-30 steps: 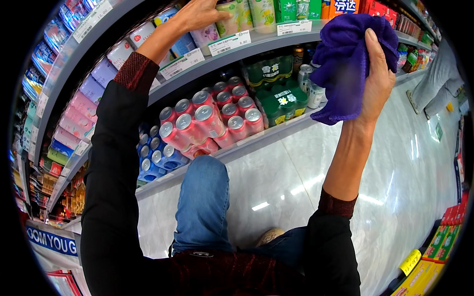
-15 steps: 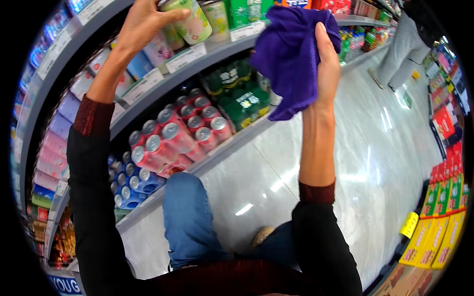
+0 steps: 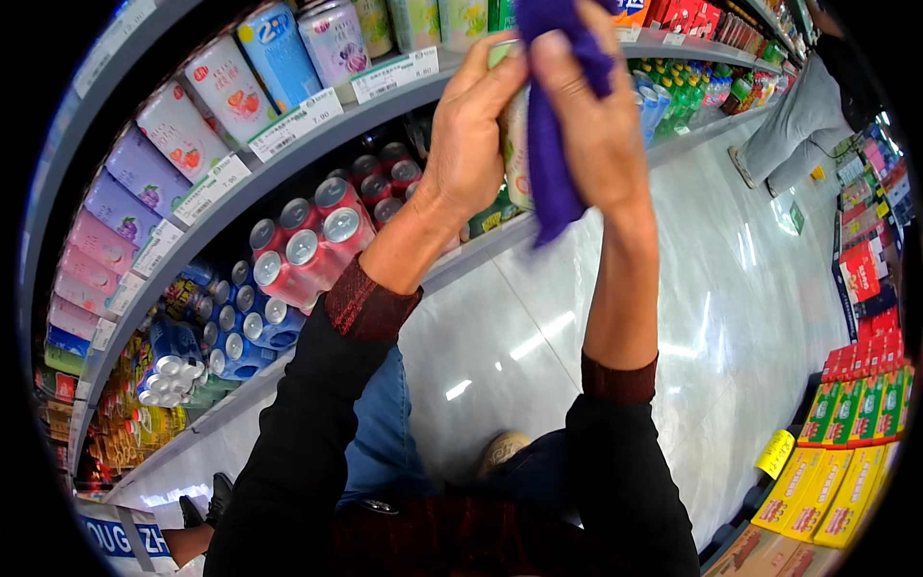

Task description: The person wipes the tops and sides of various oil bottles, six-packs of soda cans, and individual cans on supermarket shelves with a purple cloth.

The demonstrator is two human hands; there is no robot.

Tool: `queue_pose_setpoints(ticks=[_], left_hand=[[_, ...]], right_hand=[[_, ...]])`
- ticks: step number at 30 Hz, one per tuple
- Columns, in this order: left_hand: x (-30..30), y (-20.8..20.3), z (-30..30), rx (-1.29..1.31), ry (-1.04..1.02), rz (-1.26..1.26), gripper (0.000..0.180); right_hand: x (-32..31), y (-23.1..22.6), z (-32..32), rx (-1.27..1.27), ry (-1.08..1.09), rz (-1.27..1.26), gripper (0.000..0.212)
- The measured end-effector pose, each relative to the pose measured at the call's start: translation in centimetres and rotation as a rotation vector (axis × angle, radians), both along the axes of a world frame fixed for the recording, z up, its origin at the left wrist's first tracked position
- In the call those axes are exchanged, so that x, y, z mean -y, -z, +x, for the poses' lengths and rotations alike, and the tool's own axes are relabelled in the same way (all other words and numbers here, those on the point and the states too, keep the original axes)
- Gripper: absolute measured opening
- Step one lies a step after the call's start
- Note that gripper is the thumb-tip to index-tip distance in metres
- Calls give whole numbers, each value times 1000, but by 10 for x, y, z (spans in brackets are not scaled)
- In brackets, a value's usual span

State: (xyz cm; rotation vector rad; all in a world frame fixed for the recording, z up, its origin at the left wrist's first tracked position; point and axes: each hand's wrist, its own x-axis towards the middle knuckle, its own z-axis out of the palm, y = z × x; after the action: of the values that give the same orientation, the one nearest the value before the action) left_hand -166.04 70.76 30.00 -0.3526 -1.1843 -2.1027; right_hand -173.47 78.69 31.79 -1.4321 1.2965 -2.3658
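Observation:
My left hand (image 3: 466, 139) is closed around a pale green drink can (image 3: 516, 159), held up in front of the shelf. Against the can's right side lies a purple cloth (image 3: 553, 154), gripped by my right hand (image 3: 601, 115), which is slightly blurred. The two hands nearly meet, and together with the cloth they hide most of the can. Behind them, a row of drink cans stands on the shelf, among them a purple-and-white can (image 3: 334, 43), a blue can (image 3: 279, 53) and similar green cans (image 3: 413, 24).
Price tags line the curved shelf edge (image 3: 361, 106). Below sit wrapped packs of pink cans (image 3: 308, 245) and blue cans (image 3: 240, 322). A person in grey trousers (image 3: 793, 120) stands at the far right; another person's dark shoe (image 3: 220, 495) shows lower left. Yellow boxes (image 3: 817, 490) are stacked at right.
My left hand has brought the green can away from the shelf, rightward to my right hand. The cloth, previously spread and hanging, is now pressed to the can. The view has shifted somewhat.

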Motion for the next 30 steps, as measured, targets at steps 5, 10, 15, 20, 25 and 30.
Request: queue_pose_setpoints(ticks=[5, 10, 15, 20, 25, 30], left_hand=[[12, 11, -16, -23, -168, -106, 37], [45, 2, -6, 58, -341, -132, 38], [48, 22, -11, 19, -271, -145, 40], [31, 20, 0, 86, -186, -195, 35], [12, 26, -1, 120, -229, -359, 39], [40, 20, 3, 6, -147, -89, 37]], right_hand=[[0, 16, -1, 417, -220, 116, 45], [15, 47, 29, -197, 135, 282, 74], [25, 48, 30, -53, 257, 226, 76], [20, 47, 16, 71, 190, 183, 58], [17, 38, -5, 514, -436, 46, 46], [32, 66, 3, 723, -753, -3, 47]])
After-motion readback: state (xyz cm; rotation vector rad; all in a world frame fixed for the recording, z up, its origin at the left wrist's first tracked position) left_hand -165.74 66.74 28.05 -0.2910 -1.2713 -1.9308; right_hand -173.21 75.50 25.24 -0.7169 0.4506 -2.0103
